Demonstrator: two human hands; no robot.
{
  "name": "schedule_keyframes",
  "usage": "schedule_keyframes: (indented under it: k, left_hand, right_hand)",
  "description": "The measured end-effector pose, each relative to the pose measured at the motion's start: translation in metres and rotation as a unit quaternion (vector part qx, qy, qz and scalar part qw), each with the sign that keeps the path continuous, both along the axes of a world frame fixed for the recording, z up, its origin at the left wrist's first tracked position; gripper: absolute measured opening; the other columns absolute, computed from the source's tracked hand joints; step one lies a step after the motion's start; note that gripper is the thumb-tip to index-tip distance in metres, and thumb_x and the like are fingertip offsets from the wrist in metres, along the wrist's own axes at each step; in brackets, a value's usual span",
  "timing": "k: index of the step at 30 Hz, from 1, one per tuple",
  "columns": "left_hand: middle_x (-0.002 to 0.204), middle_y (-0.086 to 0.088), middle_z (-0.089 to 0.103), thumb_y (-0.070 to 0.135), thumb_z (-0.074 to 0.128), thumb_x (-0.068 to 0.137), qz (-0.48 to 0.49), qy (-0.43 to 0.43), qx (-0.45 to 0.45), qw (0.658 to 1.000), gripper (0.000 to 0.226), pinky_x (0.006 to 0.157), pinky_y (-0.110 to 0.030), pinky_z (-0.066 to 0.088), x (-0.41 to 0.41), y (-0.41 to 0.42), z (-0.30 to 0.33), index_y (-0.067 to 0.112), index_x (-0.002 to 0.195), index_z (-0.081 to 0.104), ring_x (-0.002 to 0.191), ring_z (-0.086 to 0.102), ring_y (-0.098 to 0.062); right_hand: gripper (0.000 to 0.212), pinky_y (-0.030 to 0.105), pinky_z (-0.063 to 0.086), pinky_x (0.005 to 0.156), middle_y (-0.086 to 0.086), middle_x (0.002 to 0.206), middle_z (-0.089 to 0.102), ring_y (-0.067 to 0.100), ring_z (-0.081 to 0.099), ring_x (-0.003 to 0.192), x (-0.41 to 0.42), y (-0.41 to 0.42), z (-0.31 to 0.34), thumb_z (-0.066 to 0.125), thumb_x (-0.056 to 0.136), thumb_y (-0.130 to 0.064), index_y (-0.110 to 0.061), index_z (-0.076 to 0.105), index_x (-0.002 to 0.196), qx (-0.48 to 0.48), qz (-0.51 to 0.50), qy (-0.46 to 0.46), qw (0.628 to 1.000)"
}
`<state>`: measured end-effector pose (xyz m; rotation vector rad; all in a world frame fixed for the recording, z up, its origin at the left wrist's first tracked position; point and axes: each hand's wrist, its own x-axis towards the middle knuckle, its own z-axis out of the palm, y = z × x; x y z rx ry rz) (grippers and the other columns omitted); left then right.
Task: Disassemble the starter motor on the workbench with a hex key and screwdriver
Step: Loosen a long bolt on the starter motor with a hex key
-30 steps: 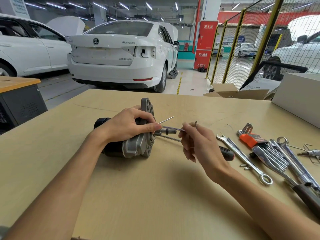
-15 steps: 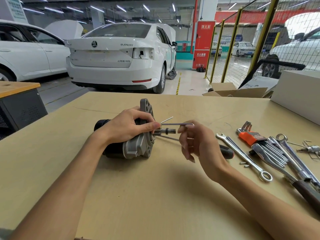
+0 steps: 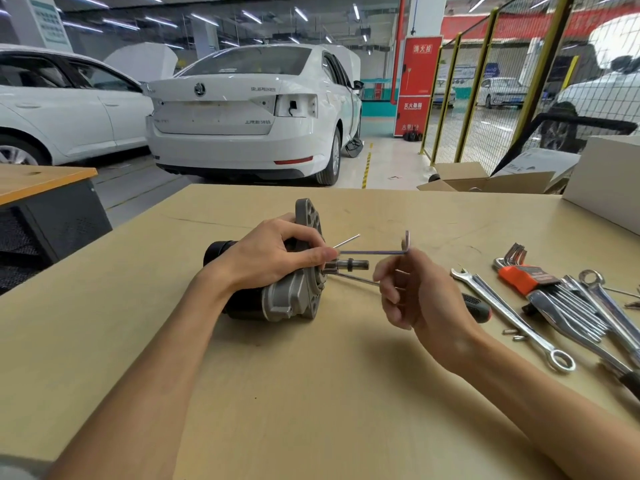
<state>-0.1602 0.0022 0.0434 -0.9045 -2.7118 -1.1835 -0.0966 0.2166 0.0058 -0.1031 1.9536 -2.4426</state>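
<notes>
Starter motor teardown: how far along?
Early. Two long through bolts already stick out of the flange end. In hand: left hand grips the motor on the bench; right hand turns a hex key seated at the flange. Left: housing still together, and the screwdriver lies unused.

Bright overhead strip light, wide-angle warp

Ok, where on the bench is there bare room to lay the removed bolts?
Bare wood lies in front of the starter motor, between the two forearms, and left of it to the bench edge. Crowded on the right: combination wrench, hex key set, more wrenches.
</notes>
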Motion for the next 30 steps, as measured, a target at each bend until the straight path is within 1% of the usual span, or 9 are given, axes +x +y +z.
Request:
schedule_keyframes:
  k: [4,9,12,14,17,18,22,24,30]
  left_hand:
    - [0.1,-0.002,0.059,0.061,0.068,0.073,-0.002,-0.003,0.003,1.0,0.023,0.089,-0.033,0.05,-0.001,0.0,0.0,0.039,0.076,0.075,0.094,0.059,-0.014]
    - [0.103,-0.006,0.06,0.06,0.069,0.073,0.003,-0.004,-0.002,1.0,0.022,0.092,-0.039,0.049,0.0,0.001,0.0,0.039,0.078,0.076,0.097,0.059,-0.018]
    - [0.102,-0.004,0.057,0.064,0.065,0.075,0.007,-0.008,-0.003,1.0,0.027,0.089,-0.032,0.048,0.002,0.001,0.001,0.039,0.077,0.076,0.096,0.058,-0.013]
    - [0.101,-0.001,0.056,0.065,0.062,0.077,0.01,-0.007,-0.005,1.0,0.029,0.088,-0.028,0.046,0.003,0.001,0.001,0.038,0.074,0.075,0.094,0.057,-0.009]
    - [0.099,-0.002,0.055,0.063,0.063,0.076,0.015,0.001,-0.009,1.0,0.027,0.091,-0.03,0.047,0.003,0.002,0.002,0.039,0.071,0.073,0.095,0.057,-0.012]
    - [0.099,-0.001,0.055,0.063,0.063,0.075,0.015,0.001,-0.009,1.0,0.025,0.091,-0.03,0.047,0.002,0.001,0.002,0.04,0.072,0.073,0.094,0.057,-0.012]
    - [0.095,0.003,0.055,0.062,0.067,0.073,0.01,-0.001,-0.006,1.0,0.022,0.086,-0.028,0.047,0.002,0.0,0.001,0.041,0.075,0.074,0.091,0.057,-0.01]
    - [0.097,0.002,0.055,0.062,0.067,0.072,0.01,-0.001,-0.008,1.0,0.022,0.086,-0.028,0.047,0.002,0.0,0.001,0.041,0.075,0.074,0.091,0.056,-0.01]
    - [0.099,0.0,0.055,0.061,0.067,0.071,0.005,-0.011,-0.008,1.0,0.025,0.088,-0.029,0.047,0.002,0.0,0.002,0.038,0.077,0.075,0.092,0.056,-0.009]
  right_hand:
    - [0.06,0.019,0.03,0.038,-0.001,0.051,0.042,0.014,0.039,0.038,0.001,0.002,0.004,0.036,0.099,-0.051,-0.018,0.064,0.057,0.0,0.028,0.01,1.0]
    - [0.04,0.022,0.03,0.037,0.004,0.052,0.041,0.018,0.039,0.04,0.001,0.003,-0.001,0.035,0.098,-0.011,-0.009,0.066,0.073,0.039,0.001,0.093,0.995]
    - [0.043,0.023,0.03,0.038,0.004,0.052,0.043,0.016,0.04,0.04,0.001,0.003,-0.004,0.032,0.097,0.001,-0.011,0.069,0.079,0.079,-0.02,0.113,0.99]
    - [0.043,0.022,0.03,0.038,0.003,0.052,0.044,0.015,0.039,0.04,0.001,0.003,-0.004,0.033,0.099,0.0,-0.014,0.07,0.082,0.083,-0.024,0.109,0.99]
    - [0.029,0.023,0.031,0.037,0.0,0.053,0.046,0.016,0.04,0.041,-0.001,0.004,-0.002,0.039,0.102,-0.008,-0.013,0.068,0.097,0.083,-0.054,0.076,0.992]
    - [0.027,0.022,0.03,0.037,0.0,0.053,0.046,0.016,0.04,0.04,-0.002,0.004,-0.001,0.041,0.102,-0.012,-0.012,0.067,0.096,0.076,-0.062,0.058,0.993]
    - [0.056,0.021,0.03,0.035,0.001,0.051,0.042,0.014,0.039,0.039,-0.002,0.006,0.005,0.039,0.104,-0.036,-0.016,0.065,0.059,0.014,-0.037,-0.01,0.999]
    - [0.062,0.021,0.031,0.036,-0.001,0.05,0.041,0.013,0.039,0.038,-0.001,0.006,0.007,0.038,0.102,-0.046,-0.018,0.065,0.054,-0.001,-0.011,-0.017,1.0]
    - [0.035,0.02,0.03,0.036,0.0,0.052,0.039,0.015,0.037,0.038,-0.001,0.006,0.005,0.045,0.095,-0.031,-0.011,0.065,0.073,-0.04,0.015,0.047,0.998]
